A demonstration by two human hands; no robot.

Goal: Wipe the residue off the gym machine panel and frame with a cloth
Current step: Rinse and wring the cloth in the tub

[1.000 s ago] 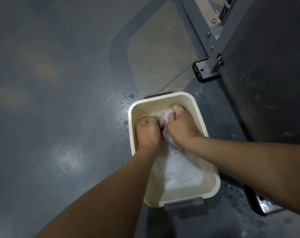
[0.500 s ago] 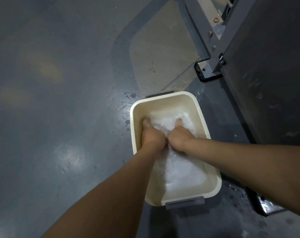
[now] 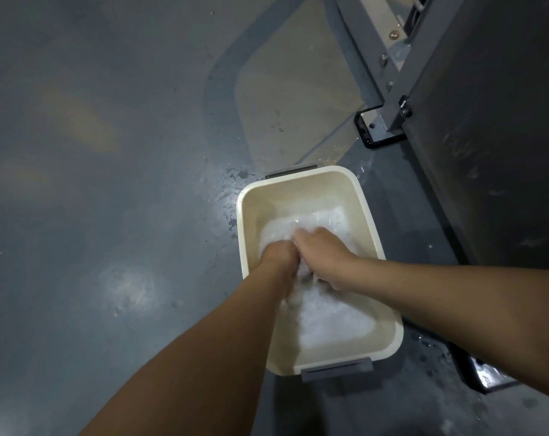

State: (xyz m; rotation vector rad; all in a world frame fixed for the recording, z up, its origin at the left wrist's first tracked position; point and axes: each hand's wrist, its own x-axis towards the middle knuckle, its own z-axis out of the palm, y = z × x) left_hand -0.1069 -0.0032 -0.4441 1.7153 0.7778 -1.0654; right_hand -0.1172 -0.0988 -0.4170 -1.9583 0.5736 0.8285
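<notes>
A cream plastic tub (image 3: 251,199) with grey handles stands on the floor, holding foamy water. Both my hands are down in it, side by side. My left hand (image 3: 278,256) and my right hand (image 3: 322,250) grip a white cloth (image 3: 282,231) that lies soaked in the suds; most of the cloth is hidden under the foam and my fingers. The dark gym machine panel (image 3: 493,127) with pale smears rises at the right, its grey frame (image 3: 389,73) bolted at the top right.
The grey floor (image 3: 109,184) has wet splashes around the tub. A black frame foot (image 3: 370,130) sits beyond the tub, another foot (image 3: 484,376) at the lower right. Open floor lies to the left.
The cloth, held bunched above the water a second ago, has been pushed down into the suds. Both hands moved lower into the tub and stay close together.
</notes>
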